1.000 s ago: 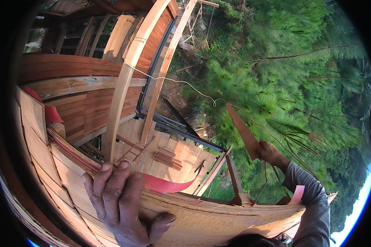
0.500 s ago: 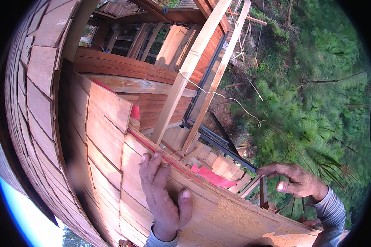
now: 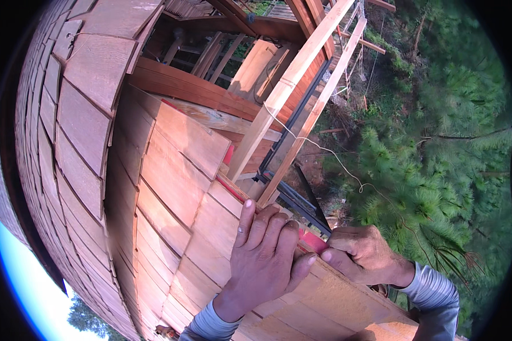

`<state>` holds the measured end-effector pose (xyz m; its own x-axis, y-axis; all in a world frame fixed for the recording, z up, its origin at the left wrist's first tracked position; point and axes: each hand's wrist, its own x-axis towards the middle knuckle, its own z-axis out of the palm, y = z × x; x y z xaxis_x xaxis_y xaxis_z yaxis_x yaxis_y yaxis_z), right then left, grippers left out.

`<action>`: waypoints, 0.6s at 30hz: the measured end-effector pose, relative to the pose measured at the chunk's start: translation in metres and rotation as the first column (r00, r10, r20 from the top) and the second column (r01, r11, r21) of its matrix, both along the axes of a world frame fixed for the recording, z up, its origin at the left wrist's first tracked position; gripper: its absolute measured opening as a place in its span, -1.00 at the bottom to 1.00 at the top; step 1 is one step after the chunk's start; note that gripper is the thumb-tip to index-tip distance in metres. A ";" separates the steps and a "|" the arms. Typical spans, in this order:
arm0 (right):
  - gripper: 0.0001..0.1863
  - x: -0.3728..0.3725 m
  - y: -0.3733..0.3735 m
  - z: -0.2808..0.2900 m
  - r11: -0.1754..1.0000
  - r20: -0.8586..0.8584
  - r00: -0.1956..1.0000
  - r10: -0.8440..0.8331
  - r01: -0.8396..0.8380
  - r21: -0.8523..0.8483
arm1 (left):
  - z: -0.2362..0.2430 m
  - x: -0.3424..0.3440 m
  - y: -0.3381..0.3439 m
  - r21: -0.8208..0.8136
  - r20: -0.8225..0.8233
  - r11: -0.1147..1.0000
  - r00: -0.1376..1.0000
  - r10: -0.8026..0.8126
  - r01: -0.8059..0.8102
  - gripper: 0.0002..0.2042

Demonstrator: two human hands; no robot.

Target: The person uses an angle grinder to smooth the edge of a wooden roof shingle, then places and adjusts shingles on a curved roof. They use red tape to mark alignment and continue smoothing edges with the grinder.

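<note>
A red strip shows along the raised edge of overlapping wooden shingles, between my two hands. My left hand rests on the shingles at this edge, its index finger fairly straight and the other fingers bent over the rim, gripping it. Just right of it, my right hand is closed at the same edge, thumb against bent fingers, with the end of the red strip at its fingertips. The undersides of the fingers on both hands are hidden.
Weathered shingles curve up the left side. Light wooden posts and a dark metal beam stand beyond the edge, with a thin wire hanging across. Sawdust coats the near boards. Trees fill the drop at right.
My left hand has moved right along the edge and bent its fingers over it. My right hand has come left and closed at the red strip. The view has shifted.
</note>
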<state>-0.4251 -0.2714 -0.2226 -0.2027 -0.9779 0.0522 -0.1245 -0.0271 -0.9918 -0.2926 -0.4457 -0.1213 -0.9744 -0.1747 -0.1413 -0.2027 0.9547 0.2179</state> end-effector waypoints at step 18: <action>-0.42 -0.015 -0.018 0.009 0.967 0.076 0.997 0.004 -0.023 0.254 | -0.005 0.017 -0.020 0.216 -0.406 0.956 0.873 0.272 -0.197 -0.59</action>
<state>-0.4405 -0.2896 -0.2137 -0.1831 -0.9597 -0.2134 -0.0515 0.2261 -0.9727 -0.2757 -0.4658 -0.1264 -0.8790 -0.4165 0.2320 -0.2679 0.8341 0.4822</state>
